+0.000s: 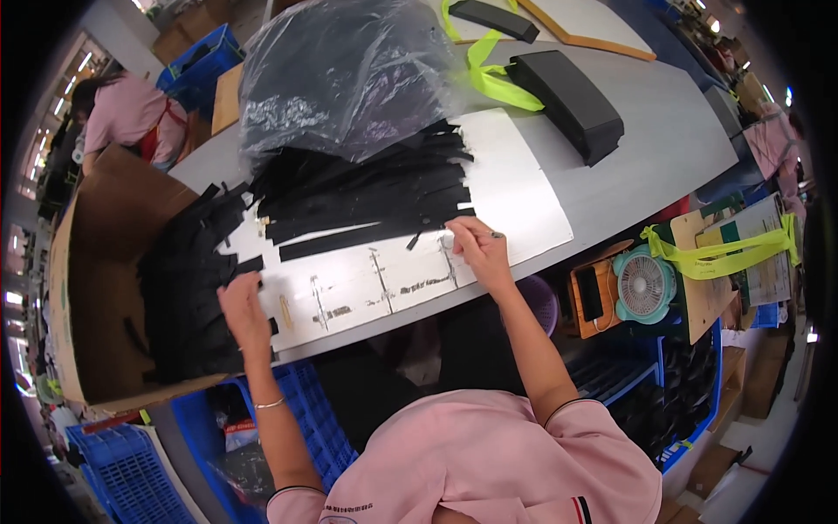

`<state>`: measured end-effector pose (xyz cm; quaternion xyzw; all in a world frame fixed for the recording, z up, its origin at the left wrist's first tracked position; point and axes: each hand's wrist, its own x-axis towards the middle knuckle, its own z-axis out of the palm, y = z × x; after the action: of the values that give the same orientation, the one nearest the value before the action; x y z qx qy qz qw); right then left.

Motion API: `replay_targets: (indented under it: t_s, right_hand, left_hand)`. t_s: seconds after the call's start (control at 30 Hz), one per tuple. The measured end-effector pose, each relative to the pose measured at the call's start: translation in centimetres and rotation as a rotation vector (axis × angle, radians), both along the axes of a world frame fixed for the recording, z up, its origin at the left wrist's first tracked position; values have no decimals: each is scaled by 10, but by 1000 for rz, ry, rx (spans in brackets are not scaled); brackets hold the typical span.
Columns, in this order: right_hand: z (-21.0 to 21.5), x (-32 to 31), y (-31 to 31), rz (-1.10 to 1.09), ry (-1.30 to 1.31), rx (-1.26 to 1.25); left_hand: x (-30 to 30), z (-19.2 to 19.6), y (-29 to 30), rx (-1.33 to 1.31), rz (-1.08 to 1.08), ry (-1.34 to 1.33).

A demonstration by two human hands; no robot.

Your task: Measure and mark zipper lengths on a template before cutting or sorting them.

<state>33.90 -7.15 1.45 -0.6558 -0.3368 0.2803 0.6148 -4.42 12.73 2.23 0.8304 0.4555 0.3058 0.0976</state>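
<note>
On a white board [520,188] lies a broad layer of black strips [367,188], side by side, their ends uneven. My right hand [480,251] is over the board by the strips' right ends, thumb and fingers pinched together; whatever they hold is too small to make out. A short black scrap [413,240] lies to its left. Beside the cardboard box [96,262] at the left, my left hand [245,313] is above a heap of black strips [188,288]. Its fingers look curled closed, and their grip is hidden.
Clear plastic sheeting [349,74] covers the far part of the strips. Black padded blocks [566,100] with neon-yellow straps [489,74] rest farther back. A small teal fan [646,284] and a phone [593,293] stand off the table's right edge. Blue crates [314,406] are below.
</note>
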Motion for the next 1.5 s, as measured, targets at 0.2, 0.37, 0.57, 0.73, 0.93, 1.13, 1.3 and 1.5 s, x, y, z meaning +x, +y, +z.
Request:
replay_targets:
  t_s: [0.2,0.37,0.57,0.73,0.93,1.13,1.3,1.5]
  right_hand:
    - [-9,2,5,-14,58,6]
    - [-7,-1,0,-17,-28,35]
    - [-4,-4,0,-6,-9,34]
    - [-5,-1,1,-18,-67,20]
    - [-5,0,2,-24,-41,14]
    - [-4,-3,3,-12,4,27]
    - [-8,1,0,-19,41,94]
    - [4,-2,-5,-48,-5,56]
  left_hand:
    - [80,19,-41,1,-147,-12]
    - [47,-3,-28,-30,-35,69]
    - [-34,-17,4,115,203,177]
    - [-44,-4,30,36,106,151]
    - [-39,1,42,91,59,171]
    - [-48,6,66,-177,164,125]
    - [-6,8,37,135,52,28]
    - [115,10,-58,-249,-350,-113]
